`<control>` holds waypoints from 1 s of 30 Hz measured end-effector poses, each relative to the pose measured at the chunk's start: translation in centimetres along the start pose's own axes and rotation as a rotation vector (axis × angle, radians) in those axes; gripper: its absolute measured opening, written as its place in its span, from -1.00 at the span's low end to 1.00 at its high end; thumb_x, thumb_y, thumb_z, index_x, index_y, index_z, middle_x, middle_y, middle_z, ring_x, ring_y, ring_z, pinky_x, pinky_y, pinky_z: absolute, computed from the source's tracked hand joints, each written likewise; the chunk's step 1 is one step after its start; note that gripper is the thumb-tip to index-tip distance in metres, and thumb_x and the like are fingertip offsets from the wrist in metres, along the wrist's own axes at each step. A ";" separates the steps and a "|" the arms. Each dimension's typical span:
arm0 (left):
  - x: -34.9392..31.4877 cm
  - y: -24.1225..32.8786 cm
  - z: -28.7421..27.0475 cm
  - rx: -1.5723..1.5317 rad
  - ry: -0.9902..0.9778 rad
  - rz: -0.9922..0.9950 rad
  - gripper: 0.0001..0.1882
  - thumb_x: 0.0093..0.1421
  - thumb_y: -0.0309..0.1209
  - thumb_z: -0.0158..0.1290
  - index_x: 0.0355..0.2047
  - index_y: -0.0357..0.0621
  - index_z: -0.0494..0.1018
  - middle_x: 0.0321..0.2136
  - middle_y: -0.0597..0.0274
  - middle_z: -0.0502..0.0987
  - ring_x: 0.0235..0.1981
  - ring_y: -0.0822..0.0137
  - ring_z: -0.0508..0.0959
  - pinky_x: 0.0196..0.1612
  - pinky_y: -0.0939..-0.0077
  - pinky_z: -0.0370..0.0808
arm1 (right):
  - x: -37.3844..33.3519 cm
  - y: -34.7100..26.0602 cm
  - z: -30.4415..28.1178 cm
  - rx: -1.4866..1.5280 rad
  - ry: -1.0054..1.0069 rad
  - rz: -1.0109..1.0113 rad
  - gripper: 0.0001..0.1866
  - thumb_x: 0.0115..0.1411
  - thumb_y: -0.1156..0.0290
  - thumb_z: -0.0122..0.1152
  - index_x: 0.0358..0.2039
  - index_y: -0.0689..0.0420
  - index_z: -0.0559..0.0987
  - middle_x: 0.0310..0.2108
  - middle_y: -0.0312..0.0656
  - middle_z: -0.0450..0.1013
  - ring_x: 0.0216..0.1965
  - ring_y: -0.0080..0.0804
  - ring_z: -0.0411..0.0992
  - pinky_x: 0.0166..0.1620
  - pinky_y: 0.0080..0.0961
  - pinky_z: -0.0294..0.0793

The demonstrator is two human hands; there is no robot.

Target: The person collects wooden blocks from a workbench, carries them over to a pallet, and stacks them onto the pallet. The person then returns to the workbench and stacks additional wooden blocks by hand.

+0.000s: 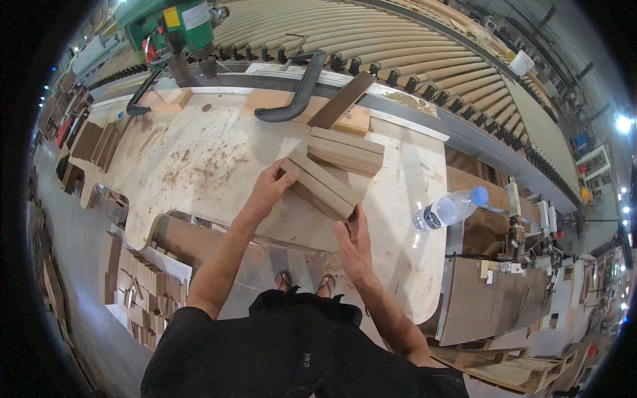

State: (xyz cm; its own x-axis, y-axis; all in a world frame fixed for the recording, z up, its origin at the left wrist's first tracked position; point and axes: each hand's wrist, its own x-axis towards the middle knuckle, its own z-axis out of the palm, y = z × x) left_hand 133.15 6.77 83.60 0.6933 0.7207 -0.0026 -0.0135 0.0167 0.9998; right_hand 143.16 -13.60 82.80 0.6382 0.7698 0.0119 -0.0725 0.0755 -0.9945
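Between my hands is a stack of grooved wooden strips [321,186], tilted over the pale worktable [199,159]. My left hand [267,191] grips its left end, with the thumb on top. At the right end my right hand [355,242] has its fingers closed against the strips; part of those fingers is hidden. Just beyond lies a second stack of grooved strips [346,150]. A single dark wooden strip [342,101] leans from it toward the back edge.
Black clamps [300,93] hold wood blocks [166,99] along the table's back edge, beside a green drill machine [169,26]. A plastic water bottle [454,209] lies at the right. Rollers [398,46] run behind. More strips [96,142] sit at the far left.
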 end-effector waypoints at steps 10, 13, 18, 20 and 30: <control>-4.2 -0.5 2.8 -0.187 0.349 -0.157 -0.36 0.23 -0.16 -0.01 0.13 -0.46 0.18 -0.06 0.04 0.42 -0.08 0.32 0.41 0.03 0.41 0.31 | 9.6 -4.4 -4.4 -0.260 -0.301 0.116 -0.52 0.27 0.16 0.02 0.00 0.34 0.42 -0.08 -0.13 0.42 -0.06 -0.44 0.33 0.03 -0.52 0.27; -5.0 -1.4 4.3 -0.418 0.231 -0.248 -0.49 0.26 -0.17 -0.05 0.01 -0.40 0.30 -0.10 0.14 0.44 -0.12 0.34 0.42 0.00 0.38 0.33 | 12.7 -5.0 -1.5 -0.441 -0.540 0.217 -0.54 0.28 0.15 -0.02 -0.07 0.33 0.49 -0.17 -0.18 0.47 -0.14 -0.51 0.33 -0.04 -0.56 0.29; -2.8 1.5 6.3 -0.566 0.183 -0.352 -0.60 0.24 -0.24 0.01 -0.04 -0.29 0.35 -0.13 0.18 0.46 -0.13 0.37 0.43 -0.06 0.37 0.38 | 13.1 -4.7 0.7 -0.639 -0.681 0.163 -0.60 0.25 0.19 0.00 -0.26 0.34 0.53 -0.46 -0.17 0.48 -0.40 -0.51 0.32 -0.27 -0.52 0.35; -2.4 0.2 6.4 -0.529 0.204 -0.346 -0.61 0.23 -0.27 0.02 -0.03 -0.29 0.34 -0.13 0.18 0.45 -0.12 0.36 0.42 -0.06 0.36 0.38 | 12.5 -4.8 0.7 -0.666 -0.639 0.179 -0.63 0.25 0.23 0.00 -0.26 0.35 0.53 -0.48 -0.14 0.48 -0.41 -0.51 0.32 -0.28 -0.50 0.35; -3.4 1.8 7.0 -0.191 0.342 0.107 -0.34 0.06 -0.40 0.08 0.11 -0.38 0.06 0.02 -0.04 0.06 0.06 0.12 0.25 0.08 0.37 0.32 | 6.5 -3.0 1.3 -0.244 -0.324 -0.227 -0.55 0.24 0.49 0.04 0.16 0.21 0.31 -0.08 -0.21 0.44 -0.10 -0.57 0.37 -0.05 -0.60 0.37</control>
State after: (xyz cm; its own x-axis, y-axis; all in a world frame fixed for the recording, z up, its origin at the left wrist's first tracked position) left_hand 135.82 -0.46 85.58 0.4011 0.9139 0.0619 -0.2281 0.0343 0.9730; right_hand 146.53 -7.98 86.02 0.3419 0.9123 0.2255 0.2490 0.1434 -0.9578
